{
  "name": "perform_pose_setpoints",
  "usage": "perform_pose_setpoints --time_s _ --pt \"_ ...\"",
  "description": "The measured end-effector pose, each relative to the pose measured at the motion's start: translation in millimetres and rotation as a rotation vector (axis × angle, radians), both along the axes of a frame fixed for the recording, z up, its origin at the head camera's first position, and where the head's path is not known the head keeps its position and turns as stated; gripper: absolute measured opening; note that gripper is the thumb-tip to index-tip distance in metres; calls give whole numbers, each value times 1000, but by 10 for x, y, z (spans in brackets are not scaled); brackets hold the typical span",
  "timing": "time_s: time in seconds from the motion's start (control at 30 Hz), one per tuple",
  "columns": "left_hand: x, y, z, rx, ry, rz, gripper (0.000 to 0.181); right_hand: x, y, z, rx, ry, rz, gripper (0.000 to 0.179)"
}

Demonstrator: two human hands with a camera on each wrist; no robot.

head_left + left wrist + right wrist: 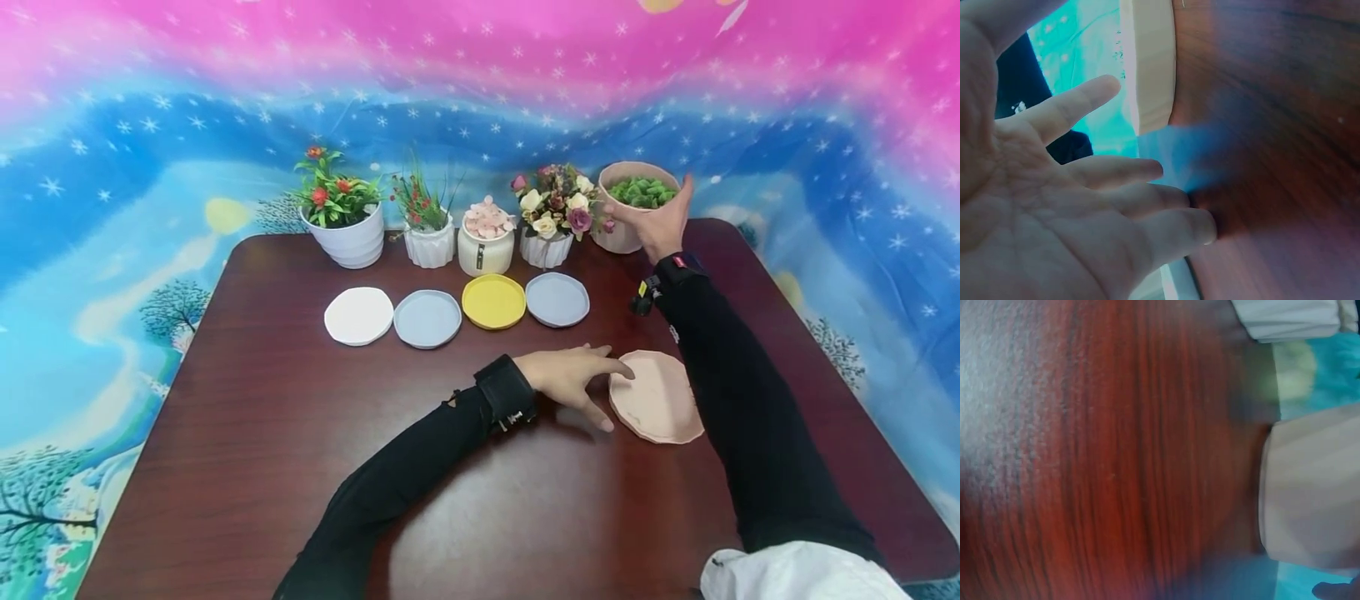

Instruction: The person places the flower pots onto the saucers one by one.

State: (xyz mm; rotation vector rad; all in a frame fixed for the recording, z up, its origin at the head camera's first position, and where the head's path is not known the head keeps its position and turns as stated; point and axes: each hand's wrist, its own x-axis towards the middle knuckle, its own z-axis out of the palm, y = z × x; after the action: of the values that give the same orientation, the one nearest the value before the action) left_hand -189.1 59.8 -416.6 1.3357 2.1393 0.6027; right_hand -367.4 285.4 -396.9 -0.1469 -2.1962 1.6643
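In the upper right, the right hand [662, 223] grasped the pink pot [617, 239]; right of centre, the left hand [568, 377], holding nothing, was beside the pink plate [654, 402].

My right hand [660, 223] hides part of the pink flowerpot [617, 238] — cropped in the right-wrist view — and my right sleeve [738, 392] covers some of the pink saucer [651, 398] (its right edge).

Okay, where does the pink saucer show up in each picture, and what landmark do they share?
Head: the pink saucer lies right of centre, by the left hand.
Left wrist: the pink saucer is at top centre, cut off by the edge.
Right wrist: not in it.
Shared landmark: the reddish-brown wood-grain tabletop.
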Motion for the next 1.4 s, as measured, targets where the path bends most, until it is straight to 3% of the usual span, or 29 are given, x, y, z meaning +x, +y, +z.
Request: perform_pose_setpoints --time_s 0.23,0.43,0.57,0.7,0.83,1.07,1.23,1.4 --pt "-38 -62 -25 52 -34 -26 88 76 -51 -35 -38 15 -39 135" --pt "51 1 -41 17 -6 -66 89 145 38 -31 3 22 -49 131" --pt "93 34 -59 -7 14 -75 90 346 42 84 -30 54 -54 127" --pt "67 19 -74 1 42 -70 87 427 38 205 -79 96 -64 126" --pt "73 16 -72 11 96 -22 73 455 83 293 -105 133 -47 126" --pt "171 94 -102 35 264 142 42 597 268 373 -155 214 8 120" --pt "164 106 -133 85 279 190 35 775 284 451 -146 211 27 118" --pt "135 104 -134 107 277 187 32 983 286 509 -80 204 30 117"
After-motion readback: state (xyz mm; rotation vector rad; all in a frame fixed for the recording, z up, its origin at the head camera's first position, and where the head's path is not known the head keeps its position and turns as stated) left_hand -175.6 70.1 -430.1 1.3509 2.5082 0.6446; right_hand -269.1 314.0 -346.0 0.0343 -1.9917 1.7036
